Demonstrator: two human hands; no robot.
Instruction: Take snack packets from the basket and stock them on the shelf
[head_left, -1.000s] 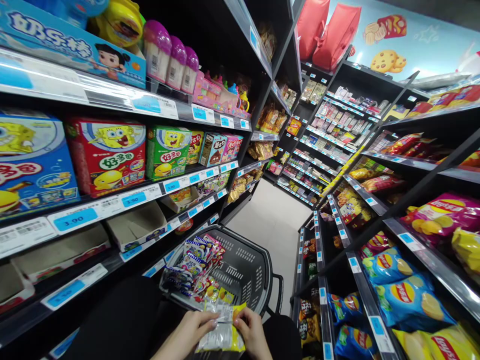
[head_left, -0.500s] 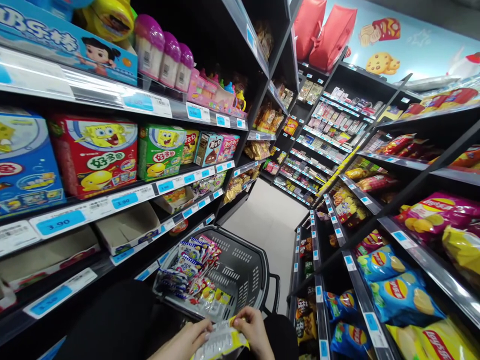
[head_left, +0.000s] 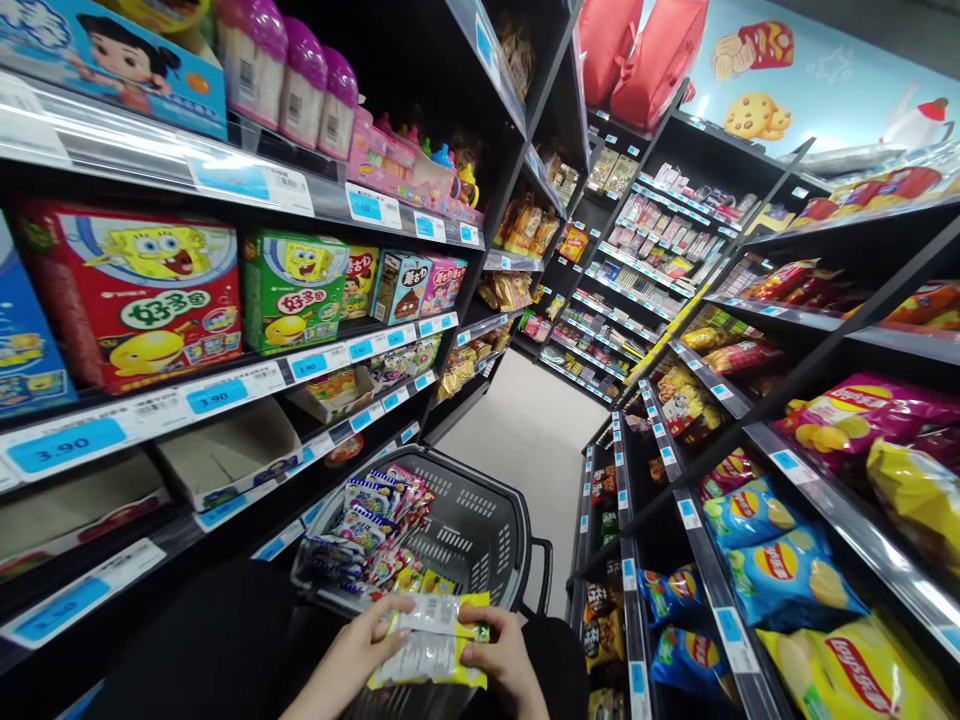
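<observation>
Between my two hands is a yellow and silver-white snack packet [head_left: 431, 645], its printed back side facing up. My left hand [head_left: 364, 640] grips the packet's left end, and my right hand [head_left: 506, 650] pinches its right end. Just beyond the packet stands a dark grey shopping basket [head_left: 480, 500] with slotted walls and a handle on the right. In the basket, several blue-and-white snack packets [head_left: 367, 520] are piled on the left beside red and pink ones [head_left: 412, 500]. A few yellow packets [head_left: 420, 580] lie at its near side, partly behind the held packet.
Left shelves [head_left: 142, 405] carry a red cartoon box [head_left: 150, 300], a green box [head_left: 296, 290] and open cardboard trays [head_left: 232, 450]. On the right shelves lie blue chip bags [head_left: 787, 580] and a yellow chip bag [head_left: 862, 660]. A pale floor aisle [head_left: 517, 400] runs ahead to a back shelf.
Both hands have raised the packet slightly toward the basket and turned it flatter, showing more of its back. The view has shifted a little, so the shelves appear further left.
</observation>
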